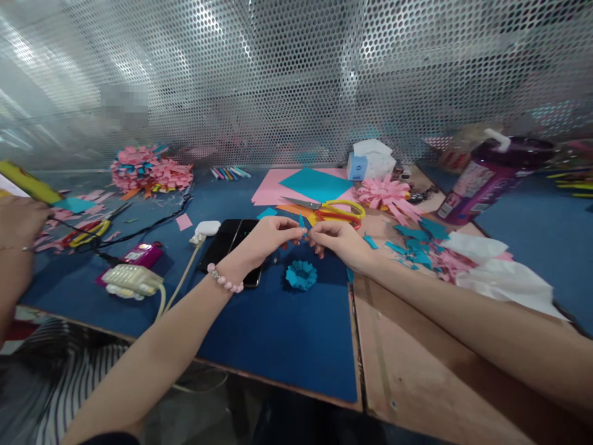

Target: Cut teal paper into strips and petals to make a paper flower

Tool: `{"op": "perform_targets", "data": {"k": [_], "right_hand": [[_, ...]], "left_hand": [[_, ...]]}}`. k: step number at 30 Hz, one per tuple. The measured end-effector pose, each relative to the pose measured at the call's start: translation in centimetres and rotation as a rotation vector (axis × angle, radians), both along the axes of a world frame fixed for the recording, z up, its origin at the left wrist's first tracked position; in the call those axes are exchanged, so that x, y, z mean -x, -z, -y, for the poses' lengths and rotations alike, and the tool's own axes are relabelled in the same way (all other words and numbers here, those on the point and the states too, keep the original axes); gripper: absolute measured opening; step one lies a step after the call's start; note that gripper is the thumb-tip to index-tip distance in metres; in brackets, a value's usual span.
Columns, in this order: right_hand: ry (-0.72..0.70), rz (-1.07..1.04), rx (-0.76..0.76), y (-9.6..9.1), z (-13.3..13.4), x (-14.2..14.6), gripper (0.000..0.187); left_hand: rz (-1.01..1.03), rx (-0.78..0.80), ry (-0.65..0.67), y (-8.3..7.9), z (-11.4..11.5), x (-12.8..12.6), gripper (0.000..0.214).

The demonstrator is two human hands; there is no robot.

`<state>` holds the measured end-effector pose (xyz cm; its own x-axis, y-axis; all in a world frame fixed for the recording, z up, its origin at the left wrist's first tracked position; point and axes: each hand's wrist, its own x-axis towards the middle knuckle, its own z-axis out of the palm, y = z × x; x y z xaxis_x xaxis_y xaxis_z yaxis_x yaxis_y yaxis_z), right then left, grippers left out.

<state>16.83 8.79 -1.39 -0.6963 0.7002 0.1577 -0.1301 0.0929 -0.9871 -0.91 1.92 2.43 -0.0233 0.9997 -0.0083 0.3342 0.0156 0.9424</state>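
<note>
I had my left hand (273, 235) and right hand (334, 240) pinching a blue paper scrap (301, 220), just far of the paper flower (301, 275) on the tabletop (287, 340), seemingly mid-shaping, so the next move probably called for light fingers.

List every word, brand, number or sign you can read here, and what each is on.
No text reads clearly.
Purple tumbler: lettering and a pale label on its side, too blurred to read.
Tissue box: small mark on the blue side, too small to read.
Purple case: pale marking on top, too blurred to read.
</note>
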Motion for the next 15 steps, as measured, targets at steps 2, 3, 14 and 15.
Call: {"op": "perform_targets", "data": {"k": [2,3,14,15], "right_hand": [[0.005,0.012,-0.002,0.02,-0.01,0.01,0.027],[0.006,0.013,-0.005,0.04,-0.02,0.01,0.027],[0.018,0.036,-0.047,-0.01,0.18,-0.05,0.024],[0.018,0.038,-0.055,0.06,0.15,-0.05,0.023]], "left_hand": [[0.003,0.01,-0.013,-0.02,0.01,-0.09,0.023],[0.008,0.016,-0.017,-0.03,0.02,-0.13,0.023],[-0.084,0.003,-0.01,-0.36,0.21,0.08,0.022],[-0.089,0.002,-0.014,-0.4,0.23,0.08,0.022]]}}
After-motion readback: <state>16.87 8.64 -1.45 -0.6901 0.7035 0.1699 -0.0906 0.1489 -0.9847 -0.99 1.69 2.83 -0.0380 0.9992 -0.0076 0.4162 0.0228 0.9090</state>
